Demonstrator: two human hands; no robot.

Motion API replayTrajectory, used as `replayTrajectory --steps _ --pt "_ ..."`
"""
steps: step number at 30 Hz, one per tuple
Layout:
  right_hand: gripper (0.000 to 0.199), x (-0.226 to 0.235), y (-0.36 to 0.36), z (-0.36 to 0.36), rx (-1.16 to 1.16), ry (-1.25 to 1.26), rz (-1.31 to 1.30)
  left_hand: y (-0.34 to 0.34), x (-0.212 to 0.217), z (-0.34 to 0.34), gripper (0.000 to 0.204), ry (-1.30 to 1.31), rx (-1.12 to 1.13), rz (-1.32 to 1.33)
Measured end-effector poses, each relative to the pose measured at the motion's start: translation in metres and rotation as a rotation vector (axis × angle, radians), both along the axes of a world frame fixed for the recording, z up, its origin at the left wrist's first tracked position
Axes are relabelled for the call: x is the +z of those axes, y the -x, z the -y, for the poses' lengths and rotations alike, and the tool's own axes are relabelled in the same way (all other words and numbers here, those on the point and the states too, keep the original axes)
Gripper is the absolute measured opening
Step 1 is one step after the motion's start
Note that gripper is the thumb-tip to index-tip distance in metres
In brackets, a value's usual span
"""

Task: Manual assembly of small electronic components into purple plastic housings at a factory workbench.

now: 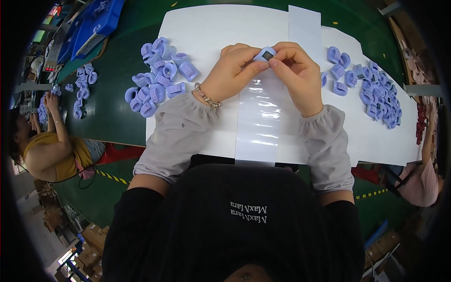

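left hand (236, 70) and right hand (297, 68) both pinching a lavender watch ring (266, 53) above the white table cover (211, 28), probably light and rubbery tbh, I'd grab its sides, not the dark screen (268, 55)

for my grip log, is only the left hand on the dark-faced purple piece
No, the left hand and right hand both grip the purple piece.

Periwinkle repeats over the table: the small piece (269, 50) at centre, its face (268, 55) dark, the heap (158, 92) at left, the pile (381, 97) at right. Plain white sheeting (213, 129), crossed by a milky strip (257, 124) glinting in bright bands. Nearer, pale grey sleeves (176, 127) and a black top (230, 249) with white lettering (249, 208). Far left, a blue bin (112, 19); near left, yellow-and-black striped tape (112, 177).
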State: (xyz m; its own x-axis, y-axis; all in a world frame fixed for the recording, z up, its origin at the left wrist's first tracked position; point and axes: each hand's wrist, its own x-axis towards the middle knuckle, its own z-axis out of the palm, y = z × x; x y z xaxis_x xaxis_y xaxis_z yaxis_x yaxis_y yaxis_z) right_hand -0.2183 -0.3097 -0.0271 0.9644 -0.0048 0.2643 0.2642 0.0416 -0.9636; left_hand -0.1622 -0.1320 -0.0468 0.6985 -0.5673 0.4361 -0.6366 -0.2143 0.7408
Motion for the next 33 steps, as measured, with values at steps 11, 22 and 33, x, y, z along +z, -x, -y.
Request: replayTrajectory --steps 11,22,33 --pt "0.006 -0.001 0.001 0.000 -0.013 0.004 0.008 0.001 0.000 0.001 0.021 0.013 -0.012 -0.025" --pt "0.016 0.008 -0.005 -0.002 0.028 0.084 -0.204 -0.003 0.008 -0.003 0.018 -0.005 -0.078 -0.015" --pt "0.023 0.009 0.007 0.004 -0.137 0.075 -0.142 -0.050 0.063 -0.076 0.031 0.497 0.357 -0.035"
